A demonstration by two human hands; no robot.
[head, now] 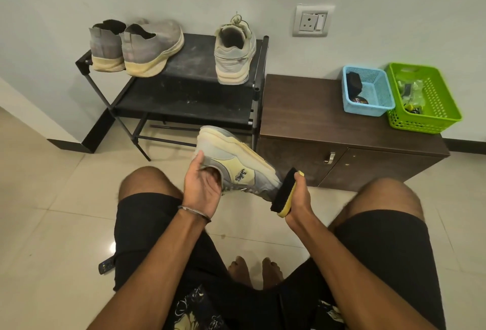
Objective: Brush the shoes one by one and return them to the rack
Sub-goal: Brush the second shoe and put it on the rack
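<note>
My left hand [201,187] gripped the pale sneaker [236,166] at its collar above the floor; my right hand [298,198] clasped the shoe brush [285,193] at its toe. Three shoes sat on the rack [184,88]; I judged brushing underway.

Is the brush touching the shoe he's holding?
Touching. The head view shows the black bristles of the brush pressed against the toe end of the held sneaker, with no gap between them.
</note>
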